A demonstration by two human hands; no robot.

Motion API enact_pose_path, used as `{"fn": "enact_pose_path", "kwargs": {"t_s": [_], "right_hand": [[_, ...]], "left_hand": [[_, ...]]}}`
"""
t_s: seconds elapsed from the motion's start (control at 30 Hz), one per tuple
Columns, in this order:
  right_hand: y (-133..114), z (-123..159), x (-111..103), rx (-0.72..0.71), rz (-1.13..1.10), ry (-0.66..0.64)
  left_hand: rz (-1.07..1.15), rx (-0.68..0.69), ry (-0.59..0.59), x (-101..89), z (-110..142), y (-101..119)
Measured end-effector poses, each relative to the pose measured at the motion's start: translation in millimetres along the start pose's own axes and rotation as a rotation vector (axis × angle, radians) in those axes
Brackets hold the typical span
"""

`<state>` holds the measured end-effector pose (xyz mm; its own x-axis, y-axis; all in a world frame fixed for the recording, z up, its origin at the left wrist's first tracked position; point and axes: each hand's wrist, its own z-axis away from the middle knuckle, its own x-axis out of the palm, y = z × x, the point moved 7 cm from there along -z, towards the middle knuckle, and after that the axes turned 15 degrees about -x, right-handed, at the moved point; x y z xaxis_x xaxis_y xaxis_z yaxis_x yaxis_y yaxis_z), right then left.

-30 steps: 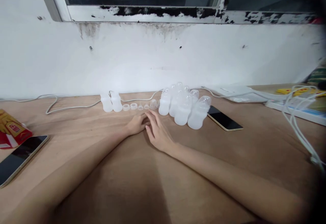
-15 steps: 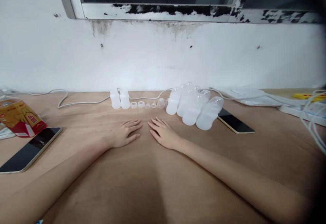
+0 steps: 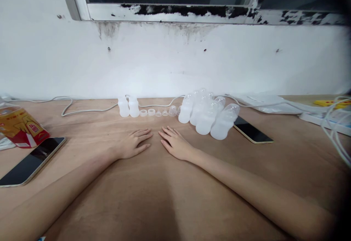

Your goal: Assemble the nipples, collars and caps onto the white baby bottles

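Left hand (image 3: 133, 145) and right hand (image 3: 176, 144) lay palm-down on the table (image 3: 131, 204), fingers loosely extended.
From between them, capped bottles (image 3: 203, 124) clustered at 2 o'clock, nearer the right hand; 2 uncapped bottles (image 3: 124, 110) stood upright at 11 o'clock, with 2 rings (image 3: 151, 113) and 2 small domes (image 3: 158, 113) at 12 o'clock; a cable (image 3: 93, 110) ran behind.

A dark-screened phone (image 3: 34, 162) is lying left of the left grip (image 3: 135, 144), and a red-and-yellow box (image 3: 24, 127) is sitting just beside it. Another phone (image 3: 255, 130) is lying right of the right grip (image 3: 177, 144); a white cable (image 3: 90, 110) is running beyond both.
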<state>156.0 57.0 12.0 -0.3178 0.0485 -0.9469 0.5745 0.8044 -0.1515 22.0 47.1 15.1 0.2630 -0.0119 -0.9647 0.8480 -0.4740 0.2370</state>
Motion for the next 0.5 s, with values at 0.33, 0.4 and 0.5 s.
{"fn": "enact_pose_path", "kwargs": {"t_s": [0.33,0.4,0.5], "right_hand": [[68,-68,-12,0.287,-0.056,0.344],[83,-85,-11,0.342,-0.047,0.374],[92,-101,-9,0.342,-0.056,0.383]], "left_hand": [[-0.199,-0.055,0.351,-11.1,-84,-18],[-0.21,-0.096,0.374,-9.2,-105,-23],[-0.214,-0.1,0.381,-7.8,-114,-24]]}}
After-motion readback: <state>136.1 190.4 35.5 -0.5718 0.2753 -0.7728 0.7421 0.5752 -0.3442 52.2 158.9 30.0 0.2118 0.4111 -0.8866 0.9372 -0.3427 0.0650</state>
